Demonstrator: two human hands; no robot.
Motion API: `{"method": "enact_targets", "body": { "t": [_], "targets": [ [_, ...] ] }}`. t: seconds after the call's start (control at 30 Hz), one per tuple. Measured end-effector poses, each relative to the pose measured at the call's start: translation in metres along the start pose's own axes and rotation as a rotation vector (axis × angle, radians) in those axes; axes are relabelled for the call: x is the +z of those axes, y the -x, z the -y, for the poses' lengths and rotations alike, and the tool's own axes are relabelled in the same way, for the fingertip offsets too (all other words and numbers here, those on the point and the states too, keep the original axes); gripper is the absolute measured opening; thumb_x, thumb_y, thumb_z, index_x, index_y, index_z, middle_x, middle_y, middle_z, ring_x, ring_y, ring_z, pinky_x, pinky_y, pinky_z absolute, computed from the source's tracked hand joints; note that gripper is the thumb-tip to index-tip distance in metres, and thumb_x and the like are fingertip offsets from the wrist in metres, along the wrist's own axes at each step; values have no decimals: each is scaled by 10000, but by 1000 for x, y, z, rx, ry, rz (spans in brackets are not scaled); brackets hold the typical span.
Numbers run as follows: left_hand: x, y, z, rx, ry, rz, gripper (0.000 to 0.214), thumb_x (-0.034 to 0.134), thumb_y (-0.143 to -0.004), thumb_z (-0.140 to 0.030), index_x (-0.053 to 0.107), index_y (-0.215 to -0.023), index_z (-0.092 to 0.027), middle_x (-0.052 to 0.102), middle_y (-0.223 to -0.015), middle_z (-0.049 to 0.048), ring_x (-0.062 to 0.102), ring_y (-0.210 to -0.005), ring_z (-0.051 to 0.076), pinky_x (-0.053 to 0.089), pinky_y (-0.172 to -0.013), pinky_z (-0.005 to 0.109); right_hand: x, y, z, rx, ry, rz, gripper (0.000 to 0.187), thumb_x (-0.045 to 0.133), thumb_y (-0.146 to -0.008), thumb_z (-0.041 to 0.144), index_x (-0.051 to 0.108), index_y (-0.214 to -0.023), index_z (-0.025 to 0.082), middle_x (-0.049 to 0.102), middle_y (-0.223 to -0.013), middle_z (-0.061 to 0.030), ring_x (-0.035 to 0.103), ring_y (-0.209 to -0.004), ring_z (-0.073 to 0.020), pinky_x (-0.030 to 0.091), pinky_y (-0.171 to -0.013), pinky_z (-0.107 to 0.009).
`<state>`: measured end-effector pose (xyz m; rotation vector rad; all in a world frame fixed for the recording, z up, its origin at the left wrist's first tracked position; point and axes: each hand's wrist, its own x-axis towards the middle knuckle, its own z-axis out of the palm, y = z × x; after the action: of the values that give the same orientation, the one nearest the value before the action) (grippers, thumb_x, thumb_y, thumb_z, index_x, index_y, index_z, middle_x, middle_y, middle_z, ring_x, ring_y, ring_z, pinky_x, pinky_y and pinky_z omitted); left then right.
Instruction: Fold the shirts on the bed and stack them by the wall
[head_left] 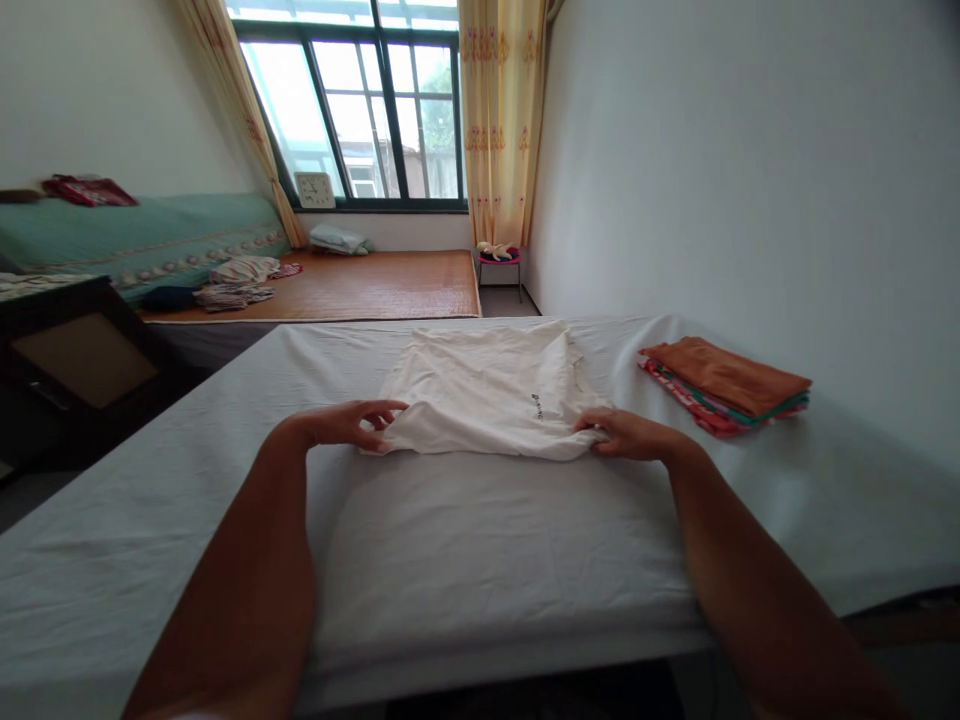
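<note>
A cream white garment (487, 390) lies partly folded on a table covered by a white sheet (465, 540). A small dark print shows near its right side. My left hand (352, 424) pinches the garment's near left corner, fingers closed on the cloth. At the near right corner my right hand (626, 434) grips the fabric edge the same way. Both forearms reach out from the near edge of the table.
A stack of folded clothes (726, 386), orange on top, sits on the sheet to the right by the white wall. Beyond the table stand a bed with a bamboo mat (375, 285), loose clothes (236, 282), a small pink stool (499, 262), and a dark cabinet (75, 350) at left.
</note>
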<state>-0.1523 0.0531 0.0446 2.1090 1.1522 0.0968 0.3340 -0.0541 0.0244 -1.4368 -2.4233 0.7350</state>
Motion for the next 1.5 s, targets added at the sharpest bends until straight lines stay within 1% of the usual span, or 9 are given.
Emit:
{"method": "enact_targets", "body": {
  "t": [0.1,0.23,0.37,0.5,0.73,0.93,1.17,1.37,1.5],
  "targets": [
    [2,-4,-2,102,-127,56,616,718,-624,-424,637,-1211,-253,617,-1224,71,576,-1085,239,456,-900,286,-6,3,-10,49,-151,-125,289,578,-752,298,682,-990,170,686,-937,-47,612,-906,-233,458,-861,-338],
    [2,-15,-1,88,-162,-21,359,647,-643,-400,727,-937,-210,689,-999,38,596,-966,230,434,-902,285,-8,0,-17,127,-451,-409,404,660,-743,440,654,-1061,191,693,-925,-43,624,-853,-214,496,-786,-317],
    [0,-21,7,-17,-46,-337,412,561,-710,-515,721,-887,-180,682,-789,14,581,-788,206,442,-733,261,8,-18,-39,352,-661,-640,497,609,-777,513,587,-1153,189,693,-888,-73,645,-756,-205,529,-673,-321],
    [5,-26,14,-121,0,-674,512,532,-706,-594,721,-886,-153,631,-675,8,537,-680,174,392,-614,239,17,-28,-55,440,-399,-826,516,599,-792,469,551,-1219,183,641,-1154,-141,643,-916,-222,527,-804,-375],
    [9,-21,15,-101,131,-442,631,732,-566,-555,693,-1088,-203,491,-587,-41,453,-583,140,336,-535,223,14,-16,-37,33,-27,-434,690,697,-699,336,505,-1353,235,470,-1425,-93,394,-1325,-278,295,-1112,-449],
    [7,-22,17,-53,164,-505,534,727,-585,-508,698,-1007,-182,383,-545,-60,392,-548,116,301,-515,217,18,-24,-38,176,-217,-435,356,573,-788,371,685,-1079,200,685,-1081,-76,595,-1039,-254,442,-955,-403],
    [-3,-1,12,107,528,-514,461,766,-598,-523,708,-913,-191,635,-771,31,551,-745,170,447,-694,268,-12,6,-14,84,-634,-580,404,650,-734,556,650,-934,205,675,-836,-33,606,-774,-189,476,-726,-314],
    [-13,23,7,74,402,-174,320,769,-572,-470,743,-733,-195,668,-737,73,576,-759,238,481,-747,335,-19,35,-12,74,-706,-138,527,746,-548,675,625,-676,178,599,-612,-39,527,-558,-152,418,-546,-277],
    [-15,27,16,37,416,-144,314,764,-567,-474,744,-708,-194,639,-660,61,564,-673,215,488,-685,325,-17,38,-8,60,-726,-72,537,755,-509,692,614,-615,185,612,-615,-45,538,-554,-154,436,-550,-284]
  ]
}}
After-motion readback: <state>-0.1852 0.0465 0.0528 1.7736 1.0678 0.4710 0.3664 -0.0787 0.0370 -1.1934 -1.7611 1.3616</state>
